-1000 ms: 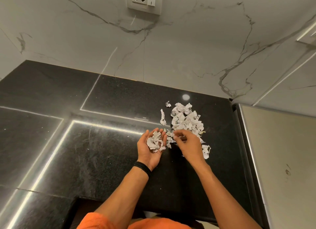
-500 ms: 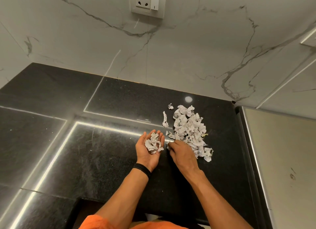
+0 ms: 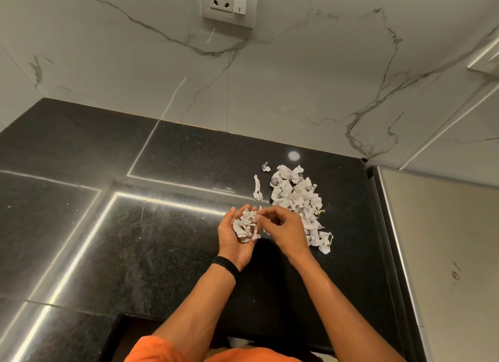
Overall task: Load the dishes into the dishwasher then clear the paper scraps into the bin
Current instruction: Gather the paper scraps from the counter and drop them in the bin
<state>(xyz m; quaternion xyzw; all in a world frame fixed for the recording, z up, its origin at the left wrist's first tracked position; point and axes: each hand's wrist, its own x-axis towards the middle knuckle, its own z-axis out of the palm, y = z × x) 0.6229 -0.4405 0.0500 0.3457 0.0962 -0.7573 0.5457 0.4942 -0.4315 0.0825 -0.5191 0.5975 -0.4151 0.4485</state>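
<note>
Left hand (image 3: 234,244) lay palm up, fingers (image 3: 246,208) cupped round paper scraps (image 3: 245,226). Right hand (image 3: 286,232) hovered beside it, its fingers curled toward the left palm; whether they pinched anything was unclear. Both forearms (image 3: 205,307) extended forward.

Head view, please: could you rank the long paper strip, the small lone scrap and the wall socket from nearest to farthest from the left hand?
Measured from the left hand:
1. long paper strip, on the counter just beyond it.
2. small lone scrap, farther back, left of the pile and its far end.
3. wall socket, high on the marble wall.
</note>
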